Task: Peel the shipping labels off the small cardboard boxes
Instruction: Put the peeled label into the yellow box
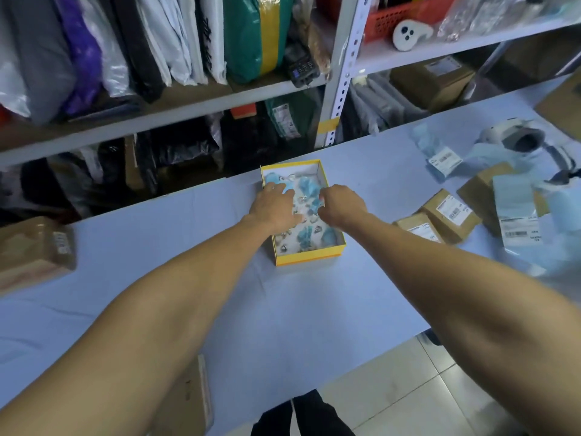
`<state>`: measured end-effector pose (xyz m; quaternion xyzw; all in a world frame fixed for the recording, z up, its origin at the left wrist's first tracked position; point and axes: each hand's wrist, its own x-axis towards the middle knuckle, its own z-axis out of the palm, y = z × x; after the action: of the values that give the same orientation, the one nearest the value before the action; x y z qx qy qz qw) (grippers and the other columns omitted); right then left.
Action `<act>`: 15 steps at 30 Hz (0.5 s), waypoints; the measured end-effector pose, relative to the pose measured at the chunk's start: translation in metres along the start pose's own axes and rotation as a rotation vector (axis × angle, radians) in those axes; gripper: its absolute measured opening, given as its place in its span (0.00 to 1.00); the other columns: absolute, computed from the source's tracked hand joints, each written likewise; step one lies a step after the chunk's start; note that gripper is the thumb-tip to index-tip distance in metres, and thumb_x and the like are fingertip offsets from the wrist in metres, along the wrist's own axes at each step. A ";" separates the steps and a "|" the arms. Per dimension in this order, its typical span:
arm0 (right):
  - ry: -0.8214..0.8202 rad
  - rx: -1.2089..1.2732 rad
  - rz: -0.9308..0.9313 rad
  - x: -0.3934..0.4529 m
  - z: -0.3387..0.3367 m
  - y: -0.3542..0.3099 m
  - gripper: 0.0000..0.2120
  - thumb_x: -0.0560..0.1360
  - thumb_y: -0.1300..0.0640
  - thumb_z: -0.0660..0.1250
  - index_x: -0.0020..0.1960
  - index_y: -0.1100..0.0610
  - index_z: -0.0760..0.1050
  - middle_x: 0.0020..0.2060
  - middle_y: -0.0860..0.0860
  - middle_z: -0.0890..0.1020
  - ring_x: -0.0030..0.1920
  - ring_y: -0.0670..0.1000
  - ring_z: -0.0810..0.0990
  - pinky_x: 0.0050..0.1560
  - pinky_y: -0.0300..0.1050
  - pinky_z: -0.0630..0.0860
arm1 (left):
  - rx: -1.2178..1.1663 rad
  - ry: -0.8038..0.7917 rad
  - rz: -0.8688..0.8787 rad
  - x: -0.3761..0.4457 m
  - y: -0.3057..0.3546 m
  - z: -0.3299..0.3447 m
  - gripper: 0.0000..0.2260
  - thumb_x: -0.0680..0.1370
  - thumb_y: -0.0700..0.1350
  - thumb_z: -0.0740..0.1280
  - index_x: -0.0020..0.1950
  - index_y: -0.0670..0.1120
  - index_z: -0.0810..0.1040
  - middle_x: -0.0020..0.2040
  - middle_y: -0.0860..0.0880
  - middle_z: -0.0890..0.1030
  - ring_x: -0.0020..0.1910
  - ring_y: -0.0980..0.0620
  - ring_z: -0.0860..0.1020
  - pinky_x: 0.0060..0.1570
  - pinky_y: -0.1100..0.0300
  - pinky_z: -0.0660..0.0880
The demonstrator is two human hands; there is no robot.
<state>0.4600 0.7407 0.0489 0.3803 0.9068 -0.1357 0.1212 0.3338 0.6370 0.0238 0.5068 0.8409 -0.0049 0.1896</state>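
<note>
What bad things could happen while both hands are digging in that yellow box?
1. The yellow box holds many little loose pieces and blue scraps. The left hand and right hand both reach in, so pieces might get flicked onto the table.
2. The small cardboard boxes at the right still wear their labels, so that job may be waiting.
3. Loose label sheets lie near the table's edge and could slide off.

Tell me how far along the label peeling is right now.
Done: nothing clearly; the yellow tray holds crumpled blue scraps, perhaps peeled backing. In hand: no box; the left hand and right hand are both down in the tray. Left: the small cardboard boxes at the right still carry white labels, and another box sits far left.
</note>
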 end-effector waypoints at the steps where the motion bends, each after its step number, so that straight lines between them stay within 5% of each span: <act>1: 0.000 0.000 -0.011 -0.005 0.000 -0.005 0.19 0.75 0.58 0.61 0.66 0.56 0.71 0.60 0.56 0.76 0.60 0.58 0.74 0.50 0.49 0.74 | 0.042 -0.021 0.004 -0.008 -0.002 0.001 0.37 0.75 0.64 0.64 0.77 0.46 0.59 0.78 0.42 0.56 0.77 0.40 0.51 0.73 0.47 0.56; 3: 0.007 -0.003 -0.042 -0.017 0.000 -0.017 0.26 0.75 0.57 0.62 0.73 0.54 0.64 0.63 0.56 0.73 0.63 0.59 0.72 0.53 0.52 0.75 | 0.078 -0.005 0.005 -0.026 -0.008 0.002 0.45 0.71 0.66 0.67 0.79 0.46 0.51 0.80 0.42 0.46 0.78 0.40 0.45 0.75 0.46 0.49; 8: 0.011 0.006 -0.173 -0.052 0.009 -0.049 0.32 0.73 0.59 0.63 0.76 0.53 0.58 0.66 0.57 0.71 0.65 0.62 0.70 0.55 0.54 0.74 | 0.027 0.041 -0.077 -0.090 -0.026 0.004 0.51 0.69 0.66 0.70 0.79 0.46 0.46 0.79 0.40 0.45 0.77 0.38 0.44 0.74 0.44 0.47; 15: -0.066 0.025 -0.392 -0.111 0.054 -0.105 0.34 0.73 0.58 0.64 0.77 0.53 0.55 0.68 0.59 0.69 0.66 0.63 0.69 0.62 0.55 0.72 | -0.038 0.007 -0.370 -0.209 -0.073 0.042 0.34 0.77 0.60 0.61 0.79 0.54 0.50 0.80 0.43 0.39 0.78 0.39 0.41 0.75 0.44 0.45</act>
<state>0.4663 0.5788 0.0510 0.1934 0.9572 -0.1804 0.1174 0.3713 0.4151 0.0395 0.3399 0.9204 -0.0219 0.1921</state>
